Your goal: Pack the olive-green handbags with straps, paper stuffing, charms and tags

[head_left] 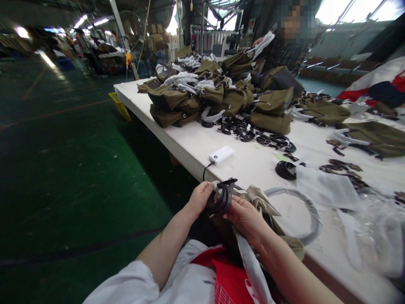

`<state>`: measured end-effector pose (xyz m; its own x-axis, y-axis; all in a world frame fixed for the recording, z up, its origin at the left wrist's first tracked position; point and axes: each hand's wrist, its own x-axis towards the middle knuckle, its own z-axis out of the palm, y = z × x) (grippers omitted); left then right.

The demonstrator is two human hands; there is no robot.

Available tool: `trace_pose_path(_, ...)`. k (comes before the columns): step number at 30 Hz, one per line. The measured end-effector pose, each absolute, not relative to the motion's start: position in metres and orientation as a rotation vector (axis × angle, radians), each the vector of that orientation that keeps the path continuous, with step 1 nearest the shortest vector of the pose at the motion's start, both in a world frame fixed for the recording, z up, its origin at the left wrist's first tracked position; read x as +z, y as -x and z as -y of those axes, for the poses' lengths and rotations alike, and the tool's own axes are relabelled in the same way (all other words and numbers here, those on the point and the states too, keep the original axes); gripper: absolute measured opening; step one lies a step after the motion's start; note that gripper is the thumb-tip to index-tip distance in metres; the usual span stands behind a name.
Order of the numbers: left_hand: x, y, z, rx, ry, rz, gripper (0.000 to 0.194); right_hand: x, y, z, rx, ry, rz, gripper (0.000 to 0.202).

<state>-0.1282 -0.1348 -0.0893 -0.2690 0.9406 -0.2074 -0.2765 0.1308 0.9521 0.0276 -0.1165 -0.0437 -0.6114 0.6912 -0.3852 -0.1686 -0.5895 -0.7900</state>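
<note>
Between my two hands is a coiled black strap [220, 199], held up near the table's front edge. My left hand [201, 197] is closed on the coil's left side, with a small whitish bit at the fingertips. From the right, my right hand [242, 213] grips the same coil with its fingers bent around the lower edge. Under and beside my right hand lies an olive fabric bag [264, 200] with a beige lining, partly hidden by my forearm. Its wrapped grey handle [313, 215] loops onto the table.
A white power bank [221, 155] with a black cable lies near the table edge [171, 145]. Olive bags [234, 99] are piled farther back, with coiled black straps [247, 133] before them. Clear plastic bags [376, 232] lie right. A person [291, 46] stands behind the table.
</note>
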Motion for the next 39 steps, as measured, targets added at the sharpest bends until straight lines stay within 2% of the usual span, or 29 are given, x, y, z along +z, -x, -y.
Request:
trace_pose_path(4, -0.065, 0.121, 0.156, 1.747, -0.911, -1.518, 0.015, -0.042, -0.031, 0.112, 2.268, 0.959, 0.874, 0.03)
trace_pose_path(7, -0.045, 0.11, 0.174, 1.592, -1.092, -1.459, 0.007, -0.044, -0.029, 0.113, 2.27, 0.978, 0.862, 0.031)
trace_pose_path(10, -0.04, 0.102, 0.181, 1.445, -1.136, -1.512, 0.023, -0.051, -0.025, 0.115, 2.191, 0.995, 0.959, 0.033)
trace_pose_path(13, -0.045, 0.11, 0.175, 1.329, -1.177, -1.582, 0.022, -0.056, -0.025, 0.115, 2.069, 1.051, 1.248, 0.039)
trace_pose_path(17, -0.054, 0.134, 0.16, 1.261, -1.015, -1.385, 0.031, -0.05, -0.033, 0.111, 1.712, 1.144, 1.561, 0.045)
trace_pose_path(21, -0.055, 0.149, 0.154, 1.298, -0.717, -1.069, 0.031, -0.035, -0.039, 0.099, 1.009, 1.151, 1.961, 0.026)
trace_pose_path(24, -0.05, 0.153, 0.155, 1.294, -0.606, -0.979, 0.032, -0.028, -0.036, 0.086, 0.585, 1.166, 2.284, 0.042)
trace_pose_path(26, -0.047, 0.155, 0.157, 1.266, -0.589, -0.938, 0.032, -0.026, -0.031, 0.077, 0.479, 1.182, 2.425, 0.043)
trace_pose_path(32, -0.051, 0.157, 0.156, 1.204, -0.6, -0.87, 0.029, -0.026, -0.019, 0.062, 0.347, 1.157, 2.699, 0.022)
trace_pose_path(36, -0.058, 0.154, 0.153, 1.242, -0.651, -0.949, 0.033, -0.017, -0.018, 0.064, -0.023, 1.123, 2.6, 0.024)
trace_pose_path(39, -0.061, 0.149, 0.151, 1.311, -0.664, -0.978, 0.035, -0.007, -0.016, 0.067, 0.006, 1.063, 2.474, 0.027)
